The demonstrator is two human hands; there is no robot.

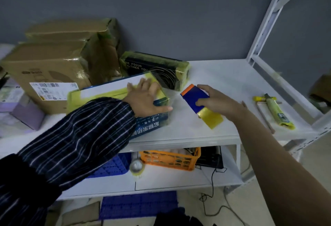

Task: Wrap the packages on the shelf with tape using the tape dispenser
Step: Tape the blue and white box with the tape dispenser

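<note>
Her left hand [146, 98] lies flat, fingers spread, on the blue box [152, 120]; the right hand [217, 100] grips the tape dispenser [197, 98] just beside it.

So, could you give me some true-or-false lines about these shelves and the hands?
1. The right hand holds the dispenser. True.
2. The left hand lifts the blue box off the shelf. False: it rests flat on the box, which lies on the shelf.
3. The orange basket stands beside the blue box. False: it is on the lower shelf.
4. The black box lies behind the blue box. True.
</note>
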